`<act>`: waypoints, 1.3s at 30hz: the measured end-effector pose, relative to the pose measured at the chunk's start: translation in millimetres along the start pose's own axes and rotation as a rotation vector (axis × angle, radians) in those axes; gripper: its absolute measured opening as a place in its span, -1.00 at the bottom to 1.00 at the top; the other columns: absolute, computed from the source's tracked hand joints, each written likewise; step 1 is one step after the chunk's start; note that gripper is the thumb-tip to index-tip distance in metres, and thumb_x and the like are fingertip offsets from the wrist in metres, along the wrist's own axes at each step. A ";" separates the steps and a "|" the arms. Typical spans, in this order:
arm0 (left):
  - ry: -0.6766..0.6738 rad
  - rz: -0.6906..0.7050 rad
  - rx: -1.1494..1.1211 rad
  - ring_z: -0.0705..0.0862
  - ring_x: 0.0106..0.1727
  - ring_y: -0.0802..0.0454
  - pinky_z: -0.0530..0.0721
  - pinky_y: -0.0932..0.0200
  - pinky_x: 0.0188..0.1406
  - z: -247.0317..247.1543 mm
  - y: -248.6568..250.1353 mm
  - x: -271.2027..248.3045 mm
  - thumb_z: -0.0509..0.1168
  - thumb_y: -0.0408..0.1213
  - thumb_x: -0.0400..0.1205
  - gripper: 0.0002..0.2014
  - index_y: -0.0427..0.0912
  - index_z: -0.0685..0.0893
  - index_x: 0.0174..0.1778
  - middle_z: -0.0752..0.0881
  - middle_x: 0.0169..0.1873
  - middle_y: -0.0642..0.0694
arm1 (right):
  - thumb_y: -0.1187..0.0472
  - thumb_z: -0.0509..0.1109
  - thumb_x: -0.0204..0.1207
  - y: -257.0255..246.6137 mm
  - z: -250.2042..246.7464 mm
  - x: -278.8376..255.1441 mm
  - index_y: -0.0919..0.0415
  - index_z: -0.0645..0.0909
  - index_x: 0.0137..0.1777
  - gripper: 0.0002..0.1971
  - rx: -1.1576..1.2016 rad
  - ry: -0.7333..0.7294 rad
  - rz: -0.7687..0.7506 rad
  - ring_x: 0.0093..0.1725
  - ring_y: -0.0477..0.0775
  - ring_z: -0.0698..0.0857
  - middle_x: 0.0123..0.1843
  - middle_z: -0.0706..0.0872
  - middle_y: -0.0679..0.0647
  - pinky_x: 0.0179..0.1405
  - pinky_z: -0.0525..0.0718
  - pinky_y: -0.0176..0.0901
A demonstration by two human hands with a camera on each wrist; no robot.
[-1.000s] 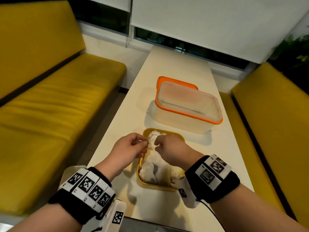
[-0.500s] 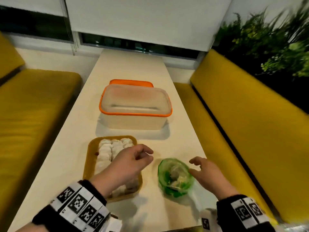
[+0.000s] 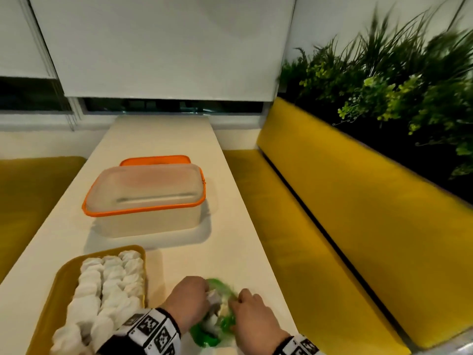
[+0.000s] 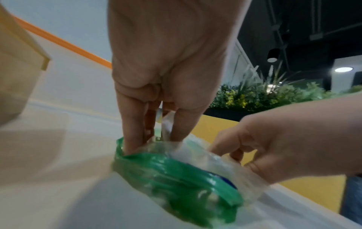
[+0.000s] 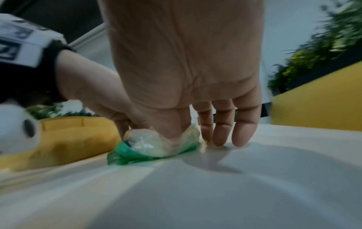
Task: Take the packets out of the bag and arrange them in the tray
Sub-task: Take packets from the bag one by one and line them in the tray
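Tray (image 3: 55, 298), yellow, sits at 8 o'clock in the head view, already loaded with white packets (image 3: 107, 285) in 3 rough columns that run its whole visible length; a strip of bare floor shows along its left wall only. Bag (image 3: 217, 316), green and clear plastic, lies on the table (image 3: 179, 139) at 6 o'clock, just beside the tray's right edge. Left hand (image 3: 188, 299) works at the bag's mouth from the 9 o'clock side; the left wrist view shows its fingers (image 4: 133, 124) pushed down inside the opening, apparently pinching something pale, though blur hides what exactly. Right hand (image 3: 252, 316) holds the bag's 3 o'clock rim, thumb and forefinger pinching the film, the other 3 fingers (image 5: 221, 130) extended with tips on the tabletop. Pale contents remain visible through the plastic, count unreadable. Judgement: task well past halfway; what is left is emptying the few remaining packets and fitting them into the tray's scant free space. Orange-rimmed container (image 3: 146, 198) at 11 o'clock appears uninvolved.
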State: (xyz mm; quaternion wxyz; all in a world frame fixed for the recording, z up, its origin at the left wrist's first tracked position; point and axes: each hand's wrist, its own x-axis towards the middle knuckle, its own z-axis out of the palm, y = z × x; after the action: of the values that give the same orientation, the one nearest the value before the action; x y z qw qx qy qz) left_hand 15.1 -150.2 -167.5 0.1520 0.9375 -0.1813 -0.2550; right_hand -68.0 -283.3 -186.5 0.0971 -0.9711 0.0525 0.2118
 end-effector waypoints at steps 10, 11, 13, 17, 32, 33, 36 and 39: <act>0.111 -0.157 -0.308 0.64 0.18 -0.22 0.62 0.13 0.03 -8.6 -22.0 4.3 0.18 -0.29 0.64 -0.75 -0.31 0.57 0.18 0.65 0.16 -0.30 | 0.21 0.31 0.53 3.9 -6.8 19.8 0.04 0.47 0.35 -0.62 -0.050 0.044 -0.092 0.11 0.25 0.58 0.24 0.43 0.12 0.01 0.57 0.03; 0.126 -0.153 -0.360 0.65 0.16 -0.25 0.68 0.05 0.07 -7.0 -24.9 3.6 0.21 -0.30 0.62 -0.78 -0.29 0.59 0.13 0.66 0.10 -0.31 | 0.17 0.32 0.52 5.6 -6.7 20.8 0.01 0.48 0.35 -0.61 -0.014 0.047 -0.099 0.09 0.24 0.59 0.23 0.44 0.10 0.00 0.58 0.01; 0.148 -0.141 -0.455 0.68 0.05 -0.25 0.71 -0.03 0.02 -3.9 -29.3 2.3 0.27 -0.31 0.58 -0.90 -0.25 0.59 -0.05 0.66 -0.09 -0.26 | 0.10 0.36 0.50 8.9 -6.9 22.5 -0.04 0.47 0.38 -0.57 0.059 0.035 -0.104 0.09 0.19 0.60 0.22 0.44 0.06 0.05 0.63 0.00; 0.153 -0.123 -0.505 0.57 -0.23 -0.06 0.54 0.16 -0.30 -2.5 -26.0 -2.8 0.34 -0.27 0.54 -0.85 -0.19 0.54 -0.29 0.53 -0.36 -0.07 | 0.05 0.52 0.41 20.8 -26.4 18.5 -0.04 0.54 0.40 -0.47 0.403 -0.061 -0.055 0.11 -0.08 0.53 0.24 0.47 -0.06 0.05 0.50 -0.44; 0.278 -0.012 -0.899 0.62 -0.38 0.09 0.55 0.24 -0.34 -17.3 -3.7 -24.1 0.42 -0.31 0.55 -0.87 -0.14 0.64 -0.30 0.69 -0.40 -0.05 | 0.27 0.49 0.47 2.3 -43.3 16.6 0.15 0.65 -0.12 -0.93 1.047 0.127 -0.196 -0.13 0.01 0.77 -0.15 0.83 0.08 0.01 0.71 0.00; 0.256 -0.020 -0.997 0.65 -0.35 0.06 0.58 0.21 -0.32 -16.9 -2.9 -25.4 0.41 -0.34 0.56 -0.92 -0.19 0.66 -0.24 0.72 -0.35 -0.10 | 0.28 0.47 0.49 1.4 -45.0 13.6 0.18 0.66 -0.08 -0.94 1.107 0.090 -0.222 -0.16 -0.05 0.76 -0.14 0.83 0.06 -0.05 0.70 -0.15; 0.219 -0.042 -1.200 0.66 -0.24 -0.03 0.63 0.16 -0.26 -16.6 -0.9 -28.4 0.37 -0.32 0.60 -0.82 -0.38 0.66 0.00 0.71 -0.20 -0.23 | 0.28 0.41 0.54 -0.5 -48.9 9.4 0.23 0.65 -0.11 -0.97 1.150 0.081 -0.263 -0.22 -0.09 0.67 -0.21 0.77 0.02 -0.18 0.58 -0.30; 0.060 -0.029 -1.465 0.69 -0.11 -0.06 0.66 0.12 -0.08 -16.7 3.6 -32.1 0.28 -0.20 0.65 -0.68 -0.39 0.62 0.17 0.72 -0.09 -0.23 | 0.28 0.35 0.59 -5.3 -48.2 6.4 0.36 0.63 -0.08 -0.88 1.235 0.074 -0.266 -0.21 0.02 0.62 -0.21 0.69 0.16 -0.20 0.56 -0.21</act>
State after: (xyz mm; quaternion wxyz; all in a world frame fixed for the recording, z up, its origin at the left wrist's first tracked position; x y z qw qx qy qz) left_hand -2.7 -136.8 -138.8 0.7413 0.6045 0.0524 -0.2869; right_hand -42.1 -288.6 -145.4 0.6632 -0.7409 0.0470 0.0950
